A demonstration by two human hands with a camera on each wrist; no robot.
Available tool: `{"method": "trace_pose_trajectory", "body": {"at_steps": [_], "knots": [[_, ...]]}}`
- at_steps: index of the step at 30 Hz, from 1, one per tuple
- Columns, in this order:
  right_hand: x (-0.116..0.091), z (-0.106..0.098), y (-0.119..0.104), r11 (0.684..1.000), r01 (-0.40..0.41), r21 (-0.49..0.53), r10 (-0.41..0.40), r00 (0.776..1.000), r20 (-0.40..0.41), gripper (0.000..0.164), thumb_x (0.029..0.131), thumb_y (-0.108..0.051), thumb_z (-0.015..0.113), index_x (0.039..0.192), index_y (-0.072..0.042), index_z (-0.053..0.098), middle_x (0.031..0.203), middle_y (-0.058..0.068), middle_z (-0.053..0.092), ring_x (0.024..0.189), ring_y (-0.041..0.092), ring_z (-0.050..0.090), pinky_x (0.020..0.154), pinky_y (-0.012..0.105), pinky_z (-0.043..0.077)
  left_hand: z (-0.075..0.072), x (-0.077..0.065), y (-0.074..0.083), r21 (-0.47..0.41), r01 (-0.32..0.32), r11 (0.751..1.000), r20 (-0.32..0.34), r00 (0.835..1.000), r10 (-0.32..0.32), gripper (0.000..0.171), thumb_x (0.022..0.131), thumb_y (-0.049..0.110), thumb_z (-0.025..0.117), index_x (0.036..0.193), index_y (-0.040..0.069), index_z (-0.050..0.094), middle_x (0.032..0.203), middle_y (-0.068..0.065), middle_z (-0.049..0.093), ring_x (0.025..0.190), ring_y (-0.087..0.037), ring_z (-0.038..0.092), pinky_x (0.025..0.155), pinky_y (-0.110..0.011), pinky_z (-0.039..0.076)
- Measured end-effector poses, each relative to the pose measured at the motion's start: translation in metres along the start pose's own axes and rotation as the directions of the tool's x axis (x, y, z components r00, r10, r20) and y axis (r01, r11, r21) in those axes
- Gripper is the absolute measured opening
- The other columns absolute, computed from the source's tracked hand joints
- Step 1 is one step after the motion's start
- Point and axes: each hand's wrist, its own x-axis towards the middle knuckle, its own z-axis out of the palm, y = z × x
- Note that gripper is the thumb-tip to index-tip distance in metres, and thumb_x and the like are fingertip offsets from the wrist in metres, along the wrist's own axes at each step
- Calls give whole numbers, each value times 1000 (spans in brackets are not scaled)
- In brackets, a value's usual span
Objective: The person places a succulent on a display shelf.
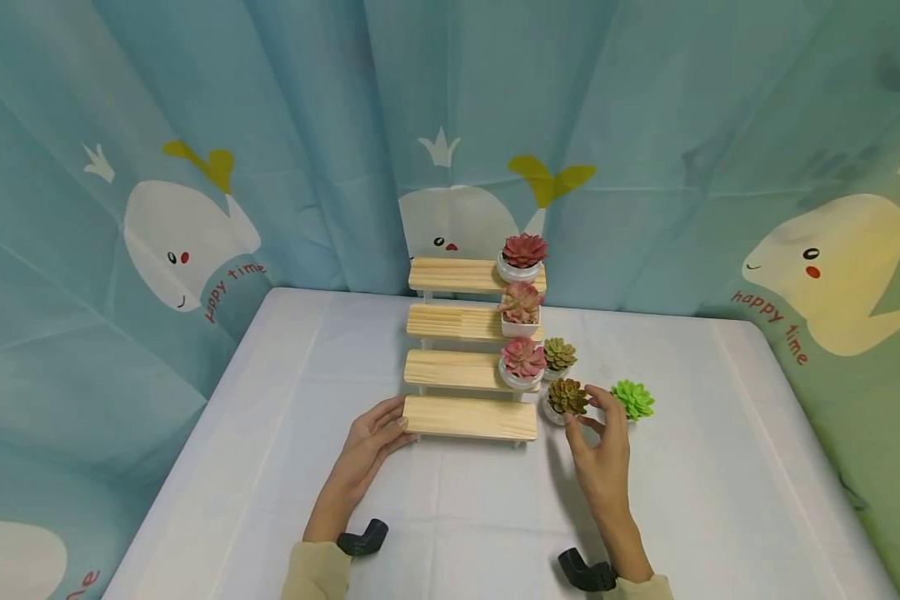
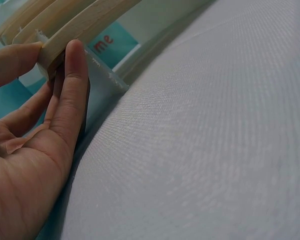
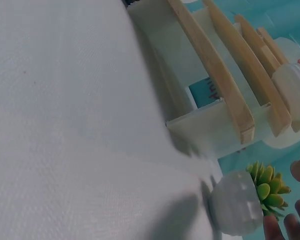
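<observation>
A four-tier stand with pale wooden boards (image 1: 471, 417) stands on the white table. My left hand (image 1: 371, 440) pinches the left end of its lowest board; thumb and fingers lie on either side of the wood (image 2: 65, 42) in the left wrist view. My right hand (image 1: 603, 454) is beside a brownish-green potted succulent (image 1: 567, 397), thumb and fingers spread around its leaves. In the right wrist view, a gap shows between the thumb and the plant's leaves (image 3: 270, 187); its white pot (image 3: 235, 202) sits on the cloth.
Three pink-red succulents (image 1: 525, 250) occupy the right ends of the upper boards. Another olive-green succulent (image 1: 558, 355) stands right of the stand, and a bright green one (image 1: 633, 400) lies behind my right hand. A blue whale-print curtain (image 1: 307, 167) hangs behind the table.
</observation>
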Motion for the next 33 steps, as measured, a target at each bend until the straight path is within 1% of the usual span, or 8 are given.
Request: {"method": "trace_pose_trajectory", "body": {"at_steps": [5, 10, 11, 17, 21, 26, 29, 33], "knots": [[-1, -1, 2, 994, -102, -27, 103, 994, 27, 58, 91, 9, 72, 145, 5, 51, 144, 25, 52, 124, 15, 49, 91, 4, 50, -1, 0, 0, 1, 1, 1000, -2, 1000, -1, 60, 104, 5, 59, 157, -6, 33, 160, -29, 37, 121, -12, 64, 100, -24, 61], [1, 1, 4, 972, -228, -52, 232, 968, 97, 69, 93, 2, 74, 154, 6, 39, 152, 28, 46, 131, 31, 49, 90, 3, 47, -1, 0, -1, 1, -1, 1000, 0, 1000, 1, 60, 104, 5, 59, 157, -6, 33, 159, -29, 37, 121, -12, 64, 99, -24, 61], [1, 2, 4, 967, -249, -57, 254, 961, 111, 73, 93, 2, 74, 155, 7, 37, 153, 29, 45, 128, 31, 51, 88, 3, 47, -1, 0, -1, 0, -2, 1000, 1, 1000, 2, 60, 104, 5, 59, 157, -6, 33, 159, -29, 37, 121, -12, 64, 99, -24, 61], [2, 6, 6, 931, -342, -126, 360, 917, 174, 84, 93, 2, 74, 161, 6, 24, 160, 34, 37, 97, 21, 63, 77, 1, 50, -1, 1, -1, 1, 0, 1000, 1, 1000, 0, 60, 104, 6, 60, 157, -5, 34, 158, -28, 38, 121, -12, 63, 99, -24, 61], [2, 8, 8, 915, -369, -164, 394, 904, 167, 85, 94, -3, 75, 161, 5, 23, 160, 33, 37, 97, 26, 65, 74, 3, 50, 0, 1, -1, 3, 3, 1000, 1, 1000, -3, 61, 104, 7, 60, 157, -5, 34, 159, -28, 37, 122, -12, 63, 99, -24, 61], [3, 8, 11, 885, -408, -222, 445, 882, 152, 83, 95, -9, 77, 161, 1, 28, 156, 30, 45, 85, 10, 62, 68, 9, 51, -1, 1, -1, -4, 6, 1000, 0, 1000, -6, 61, 104, 5, 59, 158, -5, 33, 160, -28, 36, 121, -12, 63, 99, -24, 61], [4, 8, 13, 878, -415, -236, 455, 878, 146, 80, 94, -10, 77, 159, 1, 32, 149, 30, 53, 82, 2, 58, 66, 10, 50, -1, 1, -1, -7, 8, 1000, 1, 1000, -8, 61, 104, 5, 60, 158, -5, 33, 160, -28, 36, 121, -12, 63, 99, -24, 61], [4, 10, 16, 882, -399, -249, 440, 888, 136, 75, 91, -6, 79, 155, 3, 39, 130, 29, 63, 82, 5, 56, 66, 9, 47, -1, 1, -1, -11, 12, 1000, 0, 1000, -12, 61, 104, 5, 60, 158, -5, 33, 161, -28, 36, 121, -12, 63, 99, -24, 61]]}}
